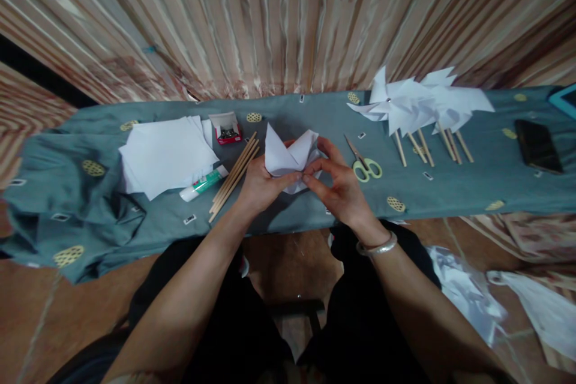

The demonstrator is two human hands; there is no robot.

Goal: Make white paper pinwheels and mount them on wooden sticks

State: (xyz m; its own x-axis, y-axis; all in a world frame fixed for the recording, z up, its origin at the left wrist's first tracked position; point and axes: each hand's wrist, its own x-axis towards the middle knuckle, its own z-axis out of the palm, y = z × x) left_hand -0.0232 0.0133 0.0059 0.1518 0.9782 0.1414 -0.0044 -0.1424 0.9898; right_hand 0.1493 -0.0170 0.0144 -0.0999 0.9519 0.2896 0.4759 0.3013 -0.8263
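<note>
**Pinwheel Head Folding: In Progress**

Both hands are pinching the folded white paper (pixel 290 159) at its centre; left hand (pixel 261 186) and right hand (pixel 339 189) fingers are clenching on it above the table (pixel 450 186). Finished pinwheels (pixel 418 105) are lying far right of the fingers. Blank sheets (pixel 166 156), sticks (pixel 234 174), glue (pixel 202 183) and pins (pixel 227 130) are waiting left; scissors (pixel 366 165) are lying just right.

No legible text — labels too blurred.

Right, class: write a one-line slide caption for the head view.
Both hands, left hand and right hand, pinch folded white paper over a teal-clothed table.
</note>
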